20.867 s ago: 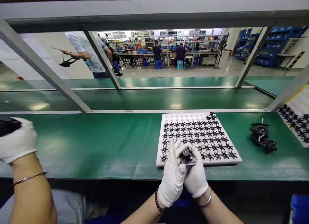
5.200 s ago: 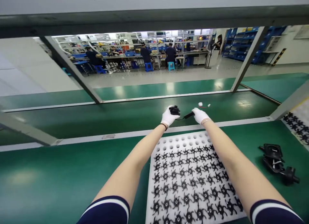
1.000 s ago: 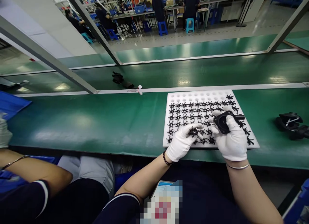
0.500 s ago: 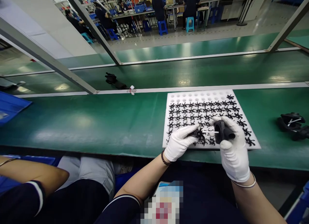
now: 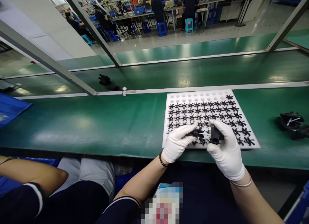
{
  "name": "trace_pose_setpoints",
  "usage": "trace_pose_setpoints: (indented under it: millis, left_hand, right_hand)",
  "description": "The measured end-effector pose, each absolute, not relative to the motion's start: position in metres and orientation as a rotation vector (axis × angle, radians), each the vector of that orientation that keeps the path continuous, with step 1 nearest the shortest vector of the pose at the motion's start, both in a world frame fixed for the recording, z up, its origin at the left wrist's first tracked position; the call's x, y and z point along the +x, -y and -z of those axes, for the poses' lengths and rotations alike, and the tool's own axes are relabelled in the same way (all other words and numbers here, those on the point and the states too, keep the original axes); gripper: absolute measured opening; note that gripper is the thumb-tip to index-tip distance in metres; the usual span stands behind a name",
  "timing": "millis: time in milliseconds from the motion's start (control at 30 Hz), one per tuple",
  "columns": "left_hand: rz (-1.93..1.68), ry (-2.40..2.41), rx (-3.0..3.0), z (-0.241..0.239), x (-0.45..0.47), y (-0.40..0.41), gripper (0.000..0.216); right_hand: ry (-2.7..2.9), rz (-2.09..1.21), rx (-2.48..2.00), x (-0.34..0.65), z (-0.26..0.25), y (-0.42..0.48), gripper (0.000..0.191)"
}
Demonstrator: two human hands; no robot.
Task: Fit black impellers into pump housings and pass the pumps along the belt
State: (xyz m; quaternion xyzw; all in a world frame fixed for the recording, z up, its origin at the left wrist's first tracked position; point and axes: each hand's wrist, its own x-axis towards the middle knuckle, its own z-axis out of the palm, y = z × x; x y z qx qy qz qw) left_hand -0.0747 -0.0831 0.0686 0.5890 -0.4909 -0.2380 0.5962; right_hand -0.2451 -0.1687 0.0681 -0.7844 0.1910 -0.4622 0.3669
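My gloved left hand (image 5: 178, 142) is closed, pinching a dark impeller part (image 5: 196, 133) between thumb and fingers. A thin pale rod runs from that part toward a black pump housing (image 5: 214, 135). My gloved right hand (image 5: 227, 153) grips the housing, its round spout facing down and toward me. The two pieces are close together, and the glove fingers hide part of each. Both hands are above the near side of a white foam tray (image 5: 165, 121), which holds rows of small black bladed impellers (image 5: 233, 108).
More black housings (image 5: 291, 124) with pale rods lie at right on the green belt (image 5: 96, 124). Another black item (image 5: 108, 82) sits on the farther belt. At left are a blue bin (image 5: 13, 106) and a co-worker's arm (image 5: 36, 174). Slanted metal posts (image 5: 89, 28) rise beyond.
My right hand has moved left, bringing the housing nearer the left-hand part and turning its spout toward me. The black item on the far belt has shifted left.
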Motion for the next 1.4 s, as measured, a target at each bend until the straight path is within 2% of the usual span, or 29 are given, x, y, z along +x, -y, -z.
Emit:
trace_pose_setpoints:
  millis: [300, 433, 567, 733, 800, 933, 1133, 1267, 1400]
  left_hand:
    - [0.76, 1.096, 1.288, -0.083, -0.069, 0.08, 0.029]
    - [0.495, 1.247, 1.346, -0.089, -0.066, 0.079, 0.028]
    - [0.344, 1.373, 1.342, -0.09, -0.075, 0.078, 0.023]
    - [0.602, 1.071, 1.35, -0.082, -0.088, 0.08, 0.04]
    - [0.729, 0.92, 1.289, -0.079, -0.09, 0.082, 0.042]
    - [0.832, 0.796, 1.209, -0.08, -0.09, 0.084, 0.029]
    - [0.975, 0.676, 1.195, -0.083, -0.092, 0.085, 0.045]
    - [0.931, 0.71, 1.231, -0.083, -0.093, 0.089, 0.041]
    - [0.899, 0.727, 1.234, -0.082, -0.091, 0.094, 0.039]
  right_hand:
    - [-0.326, 1.218, -2.177, -0.246, -0.075, 0.179, 0.074]
    - [-0.363, 1.234, -2.151, -0.243, -0.07, 0.177, 0.074]
    - [-0.503, 1.047, -1.928, -0.234, -0.056, 0.167, 0.075]
    - [-0.604, 1.069, -1.534, -0.22, -0.055, 0.158, 0.055]
    - [-0.624, 1.094, -1.453, -0.216, -0.056, 0.157, 0.054]
    - [-0.613, 1.17, -1.453, -0.213, -0.049, 0.156, 0.062]
    - [-0.494, 1.291, -1.532, -0.212, -0.039, 0.155, 0.064]
    - [-0.557, 1.281, -1.58, -0.214, -0.039, 0.158, 0.065]
    - [-0.65, 1.178, -1.57, -0.214, -0.039, 0.162, 0.073]
